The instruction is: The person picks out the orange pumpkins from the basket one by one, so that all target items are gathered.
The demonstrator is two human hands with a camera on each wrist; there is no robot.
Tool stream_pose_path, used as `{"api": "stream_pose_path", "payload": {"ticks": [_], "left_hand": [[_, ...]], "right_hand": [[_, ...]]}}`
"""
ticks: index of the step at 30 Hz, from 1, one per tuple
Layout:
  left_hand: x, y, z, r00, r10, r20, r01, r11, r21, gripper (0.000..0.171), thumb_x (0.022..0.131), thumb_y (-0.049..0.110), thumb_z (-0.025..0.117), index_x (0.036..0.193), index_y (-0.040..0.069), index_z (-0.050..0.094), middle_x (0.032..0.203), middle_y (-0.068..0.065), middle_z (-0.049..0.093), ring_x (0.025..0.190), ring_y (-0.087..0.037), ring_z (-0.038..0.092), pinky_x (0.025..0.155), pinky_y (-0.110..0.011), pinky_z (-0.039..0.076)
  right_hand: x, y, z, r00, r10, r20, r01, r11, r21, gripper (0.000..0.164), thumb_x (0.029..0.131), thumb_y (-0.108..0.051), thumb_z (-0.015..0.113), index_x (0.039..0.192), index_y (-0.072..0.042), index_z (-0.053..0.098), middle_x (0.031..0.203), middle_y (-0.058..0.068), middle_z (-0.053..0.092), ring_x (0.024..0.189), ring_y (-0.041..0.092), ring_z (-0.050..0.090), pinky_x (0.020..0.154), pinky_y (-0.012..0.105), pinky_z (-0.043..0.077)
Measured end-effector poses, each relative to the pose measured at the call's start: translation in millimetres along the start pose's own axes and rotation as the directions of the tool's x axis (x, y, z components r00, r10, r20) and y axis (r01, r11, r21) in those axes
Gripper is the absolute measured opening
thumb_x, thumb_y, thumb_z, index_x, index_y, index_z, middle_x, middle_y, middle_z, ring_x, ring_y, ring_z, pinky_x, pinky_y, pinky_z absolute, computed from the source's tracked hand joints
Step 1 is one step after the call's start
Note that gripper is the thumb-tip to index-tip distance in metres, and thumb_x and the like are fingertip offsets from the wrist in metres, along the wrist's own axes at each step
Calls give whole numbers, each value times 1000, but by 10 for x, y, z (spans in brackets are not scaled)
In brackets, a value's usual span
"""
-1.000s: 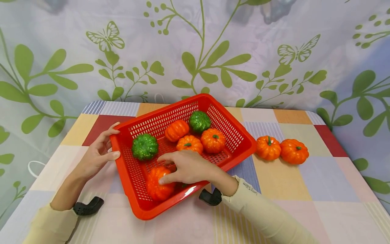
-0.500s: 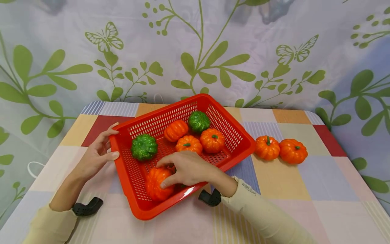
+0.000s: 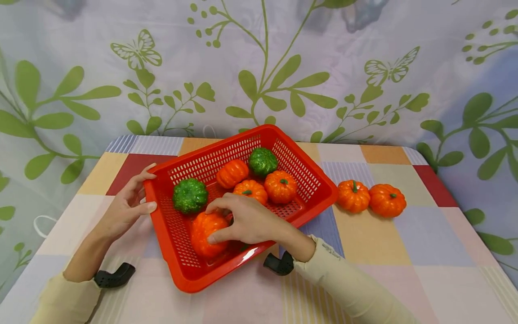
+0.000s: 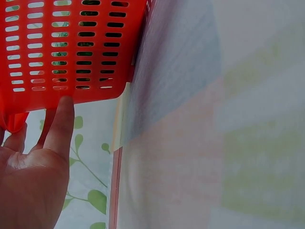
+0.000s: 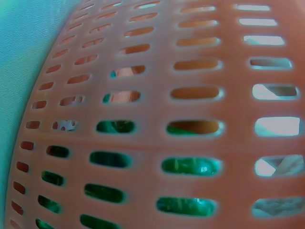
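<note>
orange pumpkins (image 3: 202, 234), 6 visible: right hand (image 3: 247, 220) curls round 1, left hand (image 3: 126, 207) grips 1 basket (image 3: 166, 245).

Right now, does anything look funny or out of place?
The red basket sits crooked on the table, not lined up with its edges. Two orange pumpkins sit outside while other pumpkins are inside. Nothing looks broken.

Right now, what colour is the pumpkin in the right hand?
Orange. The pumpkin in the right hand shows best in the head view.
</note>
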State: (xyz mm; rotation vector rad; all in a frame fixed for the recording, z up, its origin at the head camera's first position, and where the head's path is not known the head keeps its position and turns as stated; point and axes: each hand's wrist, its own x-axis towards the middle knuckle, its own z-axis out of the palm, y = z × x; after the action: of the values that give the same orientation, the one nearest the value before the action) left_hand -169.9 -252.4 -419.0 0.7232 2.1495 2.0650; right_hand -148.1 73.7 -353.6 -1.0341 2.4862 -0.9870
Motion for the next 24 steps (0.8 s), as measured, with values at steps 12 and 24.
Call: {"api": "stream_pose_path", "payload": {"ticks": [12,24], "left_hand": [[-1,6,5,1000,0,-1,0,1000,-4,59,89,-14,50,144,5,38,163,-11,9,130,-21,40,85,-28,55],[0,8,15,1000,-8,-8,8,1000,8,59,89,-13,51,143,6,39,163,-10,10,129,-19,41,84,-27,55]], "right_hand": [[-16,8,-1,993,-10,-117,29,986,165,52,81,-31,81,128,-16,62,113,-3,52,99,12,50,85,31,47],[-33,12,0,980,27,-197,39,945,325,58,83,-23,79,134,-13,56,129,-3,56,110,12,52,96,31,46]]}}
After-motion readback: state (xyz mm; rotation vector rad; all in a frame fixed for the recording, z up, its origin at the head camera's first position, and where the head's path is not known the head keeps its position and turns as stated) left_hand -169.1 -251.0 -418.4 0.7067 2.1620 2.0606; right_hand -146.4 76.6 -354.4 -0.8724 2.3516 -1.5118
